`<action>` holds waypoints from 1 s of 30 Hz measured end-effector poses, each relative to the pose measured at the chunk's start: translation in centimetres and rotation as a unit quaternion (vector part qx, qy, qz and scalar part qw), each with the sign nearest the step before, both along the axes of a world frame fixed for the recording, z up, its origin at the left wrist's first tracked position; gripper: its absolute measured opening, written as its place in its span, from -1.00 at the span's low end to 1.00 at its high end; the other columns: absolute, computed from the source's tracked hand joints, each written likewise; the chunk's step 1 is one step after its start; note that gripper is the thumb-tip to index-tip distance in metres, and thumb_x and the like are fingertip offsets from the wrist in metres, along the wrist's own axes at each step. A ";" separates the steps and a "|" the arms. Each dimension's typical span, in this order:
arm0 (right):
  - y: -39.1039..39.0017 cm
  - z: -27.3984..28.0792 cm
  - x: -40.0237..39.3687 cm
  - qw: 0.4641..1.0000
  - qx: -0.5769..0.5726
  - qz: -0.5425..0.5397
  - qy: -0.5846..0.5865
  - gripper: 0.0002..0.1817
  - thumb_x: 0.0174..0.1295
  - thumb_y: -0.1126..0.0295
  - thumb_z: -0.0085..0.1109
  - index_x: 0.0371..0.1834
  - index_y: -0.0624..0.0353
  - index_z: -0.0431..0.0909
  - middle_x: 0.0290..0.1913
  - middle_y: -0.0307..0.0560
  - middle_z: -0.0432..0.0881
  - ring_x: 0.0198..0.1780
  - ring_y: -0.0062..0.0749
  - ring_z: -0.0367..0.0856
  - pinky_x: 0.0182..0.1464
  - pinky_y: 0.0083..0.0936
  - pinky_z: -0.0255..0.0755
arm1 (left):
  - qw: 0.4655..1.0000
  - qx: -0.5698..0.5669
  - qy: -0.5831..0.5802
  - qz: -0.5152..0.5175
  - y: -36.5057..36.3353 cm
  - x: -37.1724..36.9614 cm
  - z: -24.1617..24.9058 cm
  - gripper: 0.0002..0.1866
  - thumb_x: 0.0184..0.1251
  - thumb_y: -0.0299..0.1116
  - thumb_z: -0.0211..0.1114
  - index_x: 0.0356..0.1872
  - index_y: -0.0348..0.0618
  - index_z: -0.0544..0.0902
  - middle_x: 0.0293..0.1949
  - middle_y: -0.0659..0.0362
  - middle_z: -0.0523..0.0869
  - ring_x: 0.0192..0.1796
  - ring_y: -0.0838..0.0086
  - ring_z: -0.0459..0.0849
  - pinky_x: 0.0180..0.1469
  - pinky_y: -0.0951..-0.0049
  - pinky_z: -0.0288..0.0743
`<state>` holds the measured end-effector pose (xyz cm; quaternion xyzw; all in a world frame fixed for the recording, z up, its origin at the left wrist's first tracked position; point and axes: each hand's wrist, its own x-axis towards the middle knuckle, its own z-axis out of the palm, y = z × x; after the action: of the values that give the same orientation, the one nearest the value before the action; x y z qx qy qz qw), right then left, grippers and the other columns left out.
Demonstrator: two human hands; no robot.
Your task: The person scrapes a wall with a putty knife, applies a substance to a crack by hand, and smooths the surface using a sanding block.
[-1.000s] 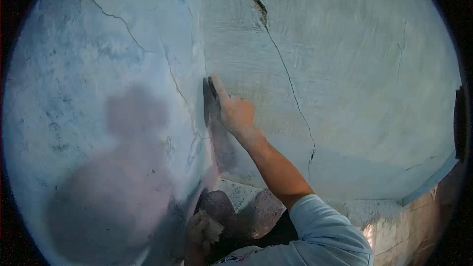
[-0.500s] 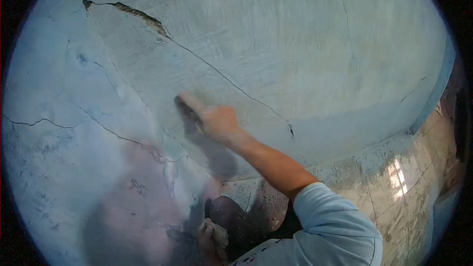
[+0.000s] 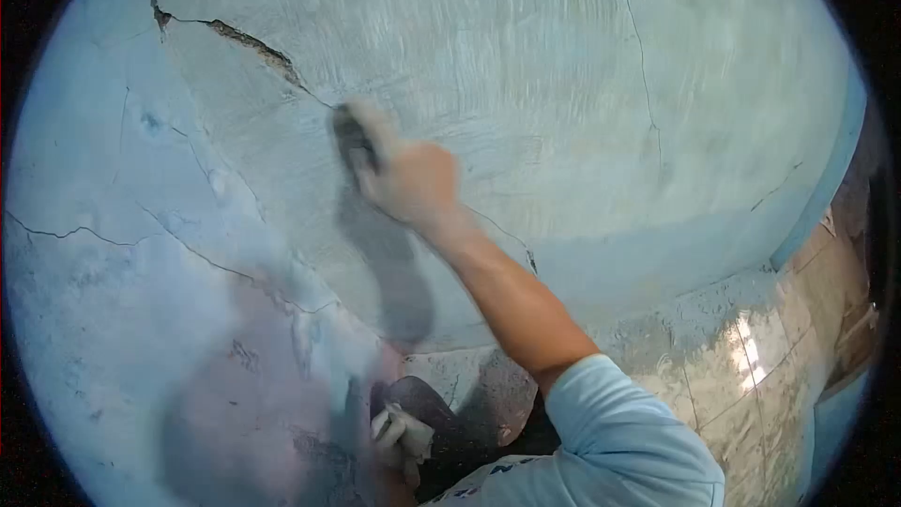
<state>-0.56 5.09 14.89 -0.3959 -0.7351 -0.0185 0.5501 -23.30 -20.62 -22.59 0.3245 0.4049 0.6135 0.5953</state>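
Note:
My right hand [image 3: 413,183], blurred by motion, is closed around a dark flat object [image 3: 355,136] and holds it against the pale blue-green wall [image 3: 563,84]. The object's top end covers part of a thin crack, just below the wider broken gap [image 3: 253,42]. Low in the view, near my knee, my left hand [image 3: 404,458] is closed on a crumpled whitish cloth [image 3: 416,436]; its fingers are partly hidden.
A second wall face [image 3: 94,319] with cracks and stains meets this one at the left. At the lower right lies a wet, smeared tiled floor [image 3: 723,394] with a bright reflection. Another thin crack [image 3: 641,47] runs down the upper right.
My right hand has moved up the wall with the dark object, from below the crack onto it. The whitish cloth shows a little more, and the view has shifted slightly.

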 end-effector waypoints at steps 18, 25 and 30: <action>-0.8 -1.1 10.2 0.981 0.045 -0.130 0.138 -0.40 0.34 0.37 0.36 0.47 0.07 0.51 -0.03 0.18 0.83 -0.02 -0.08 0.87 0.03 -0.25 0.71 | 0.999 -0.013 -0.043 0.005 -0.8 -4.9 -6.5 -0.72 0.54 -0.27 0.27 0.02 -0.32 0.64 -0.27 0.13 0.72 -0.35 0.29 0.71 -0.22 0.22 0.65; 1.8 1.4 1.2 0.984 0.129 -0.070 0.102 -0.32 0.32 0.33 0.27 0.56 -0.18 0.41 -0.27 0.18 0.81 -0.29 0.09 0.83 -0.23 -0.10 0.68 | 0.993 0.023 -0.110 -0.035 -2.2 -3.9 -3.1 -0.69 0.70 -0.20 0.10 -0.09 -0.26 0.65 -0.28 0.01 0.73 -0.34 0.13 0.69 -0.26 0.05 0.61; 1.6 5.5 -8.8 0.989 0.011 -0.056 -0.136 -0.29 0.34 0.26 0.20 0.61 -0.21 0.30 -0.40 0.19 0.75 -0.34 0.16 0.78 -0.25 0.06 0.60 | 0.996 0.028 -0.079 -0.001 -1.1 -1.8 -0.3 -0.72 0.64 -0.22 0.15 -0.07 -0.26 0.65 -0.28 0.05 0.72 -0.32 0.19 0.69 -0.23 0.11 0.61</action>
<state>-9.37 6.71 20.40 -0.4246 -0.7792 -0.1112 0.4473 -25.10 -21.77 -22.88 0.2914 0.3393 0.6478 0.6167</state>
